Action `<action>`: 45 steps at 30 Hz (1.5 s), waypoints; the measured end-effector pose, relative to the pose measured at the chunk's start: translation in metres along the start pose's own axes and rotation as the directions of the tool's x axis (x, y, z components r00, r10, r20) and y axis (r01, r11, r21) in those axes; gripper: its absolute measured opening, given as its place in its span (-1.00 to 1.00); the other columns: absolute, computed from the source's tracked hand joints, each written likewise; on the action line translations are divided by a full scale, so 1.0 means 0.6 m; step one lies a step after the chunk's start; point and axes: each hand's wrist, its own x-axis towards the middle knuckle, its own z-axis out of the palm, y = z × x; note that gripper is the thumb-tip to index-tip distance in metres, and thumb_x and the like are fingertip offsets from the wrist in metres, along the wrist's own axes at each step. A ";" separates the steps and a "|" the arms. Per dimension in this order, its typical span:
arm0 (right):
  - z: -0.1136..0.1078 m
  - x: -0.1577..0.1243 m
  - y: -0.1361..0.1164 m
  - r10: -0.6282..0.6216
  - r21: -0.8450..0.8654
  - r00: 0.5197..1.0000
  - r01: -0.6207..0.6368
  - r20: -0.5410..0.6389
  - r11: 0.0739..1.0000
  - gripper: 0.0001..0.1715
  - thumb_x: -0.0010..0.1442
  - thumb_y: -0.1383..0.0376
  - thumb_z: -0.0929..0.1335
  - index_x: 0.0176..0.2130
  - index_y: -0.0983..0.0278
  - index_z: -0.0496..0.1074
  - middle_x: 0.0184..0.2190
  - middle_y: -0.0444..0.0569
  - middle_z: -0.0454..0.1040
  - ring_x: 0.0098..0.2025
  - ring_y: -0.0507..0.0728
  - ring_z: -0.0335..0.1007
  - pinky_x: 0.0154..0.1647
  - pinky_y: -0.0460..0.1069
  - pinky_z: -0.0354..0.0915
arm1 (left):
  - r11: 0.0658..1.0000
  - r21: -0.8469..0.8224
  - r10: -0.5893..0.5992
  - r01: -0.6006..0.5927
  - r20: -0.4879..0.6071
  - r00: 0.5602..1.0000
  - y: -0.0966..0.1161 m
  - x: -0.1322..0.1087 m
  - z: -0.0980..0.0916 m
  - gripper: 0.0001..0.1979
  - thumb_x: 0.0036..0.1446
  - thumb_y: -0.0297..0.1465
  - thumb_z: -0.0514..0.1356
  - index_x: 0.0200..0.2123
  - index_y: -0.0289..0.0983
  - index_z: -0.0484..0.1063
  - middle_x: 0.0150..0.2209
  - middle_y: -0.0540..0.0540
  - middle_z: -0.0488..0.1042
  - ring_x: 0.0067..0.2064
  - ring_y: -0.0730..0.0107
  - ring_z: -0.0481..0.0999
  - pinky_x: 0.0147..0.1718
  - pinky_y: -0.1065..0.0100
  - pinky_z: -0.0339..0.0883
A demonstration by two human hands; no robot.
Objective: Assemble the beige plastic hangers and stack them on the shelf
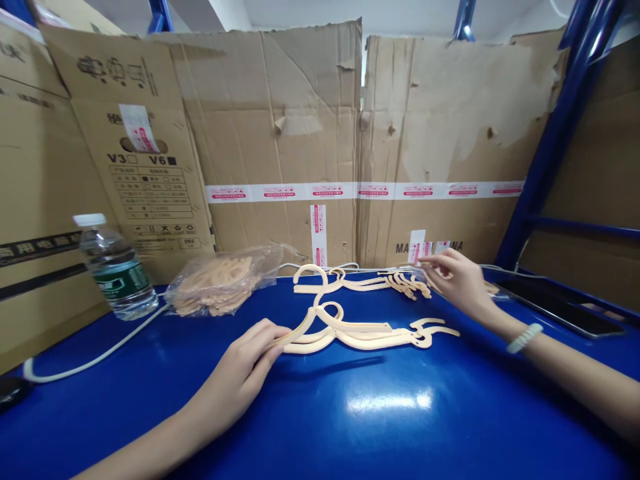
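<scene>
My left hand (257,350) is closed around one arm of a beige plastic clothes hanger (357,325), whose hook curls up at the top. Under and behind the held one lie more beige hangers (373,342) on the blue table. At the right end of the nearer hangers is a small hooked beige piece (425,333). My right hand (457,277) is raised a little over the table, thumb and fingers pinched on a small, thin beige piece (419,263). Just below and left of it sits a cluster of small beige hooked pieces (410,285).
A clear plastic bag (215,283) of beige parts lies at the back left, beside a water bottle (120,273). A phone (560,307) rests at the right. Cardboard sheets (280,147) wall off the back of the blue table (320,427); a white cable (100,363) crosses the left side.
</scene>
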 end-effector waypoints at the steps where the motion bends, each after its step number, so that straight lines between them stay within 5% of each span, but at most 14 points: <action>1: -0.007 -0.002 -0.013 0.142 0.131 0.989 -0.136 -0.040 0.982 -0.70 0.21 0.12 0.31 -0.24 0.28 0.50 -0.52 -0.04 0.40 -0.50 0.10 0.28 -0.51 -0.02 0.20 | 1.000 -0.006 -0.003 0.003 0.000 1.000 0.001 0.001 0.000 -0.72 0.35 -0.35 -0.08 -0.03 -0.18 0.37 -0.18 -0.05 0.40 -0.15 0.36 0.41 -0.16 0.39 0.27; 4: -0.021 -0.010 -0.060 0.433 0.516 0.896 -0.419 0.100 0.747 -0.62 0.07 0.04 0.42 -0.22 0.27 0.49 -0.65 -0.14 0.34 -0.62 0.03 0.21 -0.61 -0.07 0.15 | 1.000 -0.015 -0.004 0.004 0.000 1.000 0.002 0.002 0.000 -0.71 0.35 -0.34 -0.08 -0.03 -0.18 0.38 -0.17 -0.05 0.40 -0.14 0.35 0.40 -0.14 0.38 0.27; 7: -0.020 -0.018 -0.104 0.468 0.709 0.836 -0.514 0.288 0.483 -0.57 -0.07 0.04 0.51 -0.28 0.28 0.52 -0.48 -0.03 0.50 -0.49 0.06 0.38 -0.51 -0.07 0.29 | 1.000 -0.022 -0.010 0.010 0.003 1.000 0.002 0.000 0.001 -0.71 0.35 -0.33 -0.09 -0.03 -0.18 0.38 -0.18 -0.06 0.40 -0.14 0.35 0.40 -0.15 0.37 0.27; 11: -0.006 -0.032 -0.136 0.455 0.744 0.757 -0.616 0.468 0.259 -0.51 -0.10 0.00 0.52 -0.30 0.33 0.54 -0.38 0.06 0.54 -0.42 0.08 0.44 -0.40 -0.04 0.38 | 1.000 -0.023 -0.009 0.009 0.010 1.000 0.002 -0.003 0.000 -0.71 0.35 -0.32 -0.09 -0.03 -0.18 0.38 -0.18 -0.07 0.40 -0.15 0.34 0.40 -0.15 0.35 0.28; 16: 0.002 -0.049 -0.143 0.468 0.708 0.667 -0.697 0.580 0.115 -0.36 -0.15 0.19 0.57 -0.07 0.24 0.41 -0.37 -0.04 0.54 -0.43 0.02 0.40 -0.42 -0.11 0.35 | 1.000 -0.002 0.016 -0.016 -0.021 1.000 0.006 -0.003 -0.004 -0.70 0.35 -0.32 -0.09 -0.04 -0.19 0.39 -0.19 -0.08 0.41 -0.15 0.32 0.41 -0.16 0.33 0.31; 18: 0.002 -0.051 -0.143 0.468 0.684 0.641 -0.722 0.609 0.100 -0.29 -0.16 0.22 0.58 -0.02 0.17 0.36 -0.32 -0.06 0.55 -0.36 0.05 0.44 -0.38 -0.10 0.37 | 1.000 0.006 0.024 -0.024 -0.031 0.999 0.006 -0.003 -0.005 -0.70 0.35 -0.33 -0.09 -0.03 -0.18 0.39 -0.18 -0.08 0.42 -0.15 0.32 0.41 -0.15 0.33 0.31; 23: 0.006 -0.055 -0.135 0.361 0.623 0.639 -0.762 0.679 0.177 -0.60 -0.11 0.15 0.56 -0.33 0.26 0.43 -0.19 0.04 0.53 -0.12 0.16 0.44 -0.22 -0.03 0.39 | 0.999 0.036 0.033 -0.032 -0.042 0.999 0.002 -0.002 -0.005 -0.70 0.34 -0.34 -0.09 -0.05 -0.20 0.40 -0.17 -0.09 0.43 -0.15 0.31 0.42 -0.15 0.32 0.33; 25: 0.011 -0.057 -0.130 0.328 0.620 0.656 -0.753 0.680 0.221 -0.62 -0.15 0.16 0.57 -0.41 0.30 0.45 -0.19 0.03 0.52 -0.26 0.09 0.44 -0.31 -0.06 0.37 | 0.998 0.050 0.037 -0.034 -0.043 0.998 0.002 -0.002 -0.005 -0.70 0.34 -0.34 -0.08 -0.04 -0.19 0.40 -0.18 -0.08 0.43 -0.15 0.32 0.43 -0.15 0.34 0.33; 29: 0.014 -0.054 -0.126 0.313 0.592 0.647 -0.763 0.696 0.260 -0.59 -0.23 0.17 0.59 -0.41 0.32 0.48 -0.50 -0.10 0.47 -0.57 -0.04 0.29 -0.52 -0.10 0.27 | 0.997 0.065 0.045 -0.042 -0.047 0.998 0.001 -0.002 -0.007 -0.72 0.34 -0.35 -0.07 -0.05 -0.18 0.40 -0.18 -0.06 0.43 -0.16 0.35 0.43 -0.16 0.37 0.33; 36: 0.004 -0.045 -0.130 0.191 0.526 0.620 -0.762 0.761 0.378 -0.61 -0.11 0.13 0.55 -0.39 0.36 0.47 -0.41 -0.02 0.52 -0.39 0.04 0.43 -0.33 -0.07 0.37 | 0.996 0.068 0.053 -0.050 -0.054 0.997 0.001 -0.003 -0.007 -0.72 0.33 -0.35 -0.08 -0.11 -0.21 0.41 -0.19 -0.08 0.43 -0.16 0.32 0.44 -0.16 0.36 0.33; 41: 0.000 -0.049 -0.135 0.131 0.467 0.507 -0.849 0.852 0.249 -0.60 -0.09 0.15 0.54 -0.35 0.33 0.42 -0.22 0.02 0.52 -0.22 0.10 0.48 -0.19 -0.02 0.41 | 0.996 0.070 0.058 -0.055 -0.056 0.997 0.001 -0.003 -0.006 -0.73 0.33 -0.35 -0.06 -0.11 -0.21 0.41 -0.17 -0.08 0.43 -0.15 0.32 0.43 -0.15 0.36 0.33; 45: -0.002 -0.050 -0.139 0.063 0.455 0.469 -0.876 0.881 0.159 -0.61 -0.04 0.16 0.53 -0.36 0.32 0.35 -0.22 0.04 0.52 -0.20 0.13 0.51 -0.23 -0.04 0.42 | 0.995 0.074 0.078 -0.072 -0.069 0.995 0.001 -0.004 -0.003 -0.73 0.33 -0.36 -0.07 -0.09 -0.20 0.41 -0.17 -0.08 0.44 -0.14 0.31 0.43 -0.14 0.35 0.34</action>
